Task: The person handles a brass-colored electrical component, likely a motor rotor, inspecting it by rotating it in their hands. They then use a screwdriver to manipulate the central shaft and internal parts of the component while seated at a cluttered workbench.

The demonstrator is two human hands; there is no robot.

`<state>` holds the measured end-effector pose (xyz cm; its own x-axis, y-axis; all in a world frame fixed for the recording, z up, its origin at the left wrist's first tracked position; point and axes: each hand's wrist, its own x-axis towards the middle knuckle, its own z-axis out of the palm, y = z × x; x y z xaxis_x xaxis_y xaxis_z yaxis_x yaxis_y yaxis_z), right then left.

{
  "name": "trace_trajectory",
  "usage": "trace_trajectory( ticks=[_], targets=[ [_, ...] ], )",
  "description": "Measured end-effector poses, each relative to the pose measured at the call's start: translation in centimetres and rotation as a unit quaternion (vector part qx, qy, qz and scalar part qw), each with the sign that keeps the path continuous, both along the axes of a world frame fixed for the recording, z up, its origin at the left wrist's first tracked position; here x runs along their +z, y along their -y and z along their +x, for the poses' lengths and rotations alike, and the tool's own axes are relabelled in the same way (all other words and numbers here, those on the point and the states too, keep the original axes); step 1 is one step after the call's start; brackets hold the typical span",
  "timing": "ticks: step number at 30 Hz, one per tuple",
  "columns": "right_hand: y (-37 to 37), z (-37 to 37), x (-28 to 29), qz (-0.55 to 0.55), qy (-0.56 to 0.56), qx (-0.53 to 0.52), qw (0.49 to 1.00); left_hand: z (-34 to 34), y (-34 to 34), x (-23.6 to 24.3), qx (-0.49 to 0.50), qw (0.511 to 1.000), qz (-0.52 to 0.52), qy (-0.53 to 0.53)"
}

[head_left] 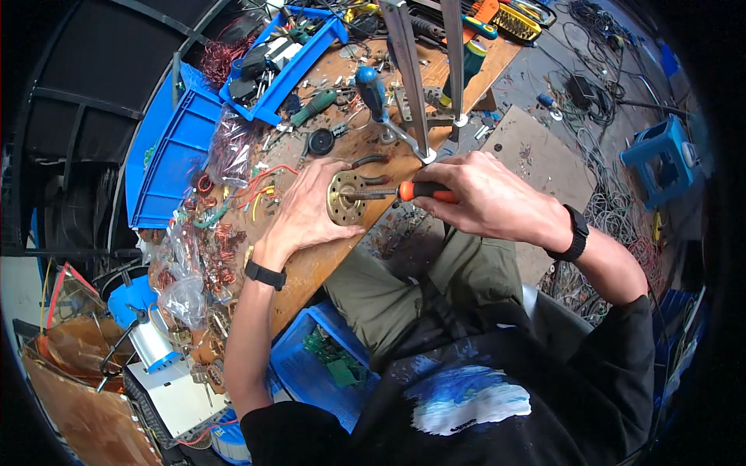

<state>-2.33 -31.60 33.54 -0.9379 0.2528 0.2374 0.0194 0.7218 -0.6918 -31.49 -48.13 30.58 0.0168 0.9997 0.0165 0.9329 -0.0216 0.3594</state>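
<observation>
My left hand (305, 211) lies flat on the wooden workbench (318, 264) and grips a round brass-coloured metal disc (343, 199) at its edge. My right hand (475, 196) is closed on the orange and black handle of a screwdriver (420, 190). Its shaft points left, with the tip resting on the disc. Both wrists wear black bands. Dark curved wires rise just above the disc.
Copper coils and plastic bags (203, 256) litter the bench's left side. Blue trays (289, 54) of parts sit behind, beside a blue-handled screwdriver (371, 92) and a metal stand (412, 78). A blue bin with circuit boards (326, 365) is under the bench. Cables (614, 210) cover the floor at right.
</observation>
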Motion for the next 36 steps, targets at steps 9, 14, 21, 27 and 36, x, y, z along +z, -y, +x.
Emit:
trace_trajectory(
  ticks=[9, 14, 21, 27, 36],
  targets=[
    [-0.3, -0.7, -0.9, -0.028, 0.056, -0.026, 0.998, -0.4, 0.2, -1.1, 0.000, 0.998, 0.015, 0.065],
    [-0.8, -1.6, -0.2, -0.182, 0.168, -0.027, 0.968, -0.5, 0.0, -1.5, 0.006, 0.994, 0.024, 0.102],
    [-1.1, -4.3, 3.6, -0.334, 0.265, -0.032, 0.904, -1.5, 0.6, -2.2, 0.030, 0.988, 0.034, 0.148],
    [-0.3, -6.5, 6.1, -0.128, 0.254, -0.019, 0.958, -1.3, 0.9, -2.2, 0.050, 0.982, 0.030, 0.179],
    [0.4, -6.3, 4.7, -0.158, 0.286, -0.076, 0.942, -1.5, 0.8, -3.1, 0.053, 0.980, 0.043, 0.187]
  ],
)
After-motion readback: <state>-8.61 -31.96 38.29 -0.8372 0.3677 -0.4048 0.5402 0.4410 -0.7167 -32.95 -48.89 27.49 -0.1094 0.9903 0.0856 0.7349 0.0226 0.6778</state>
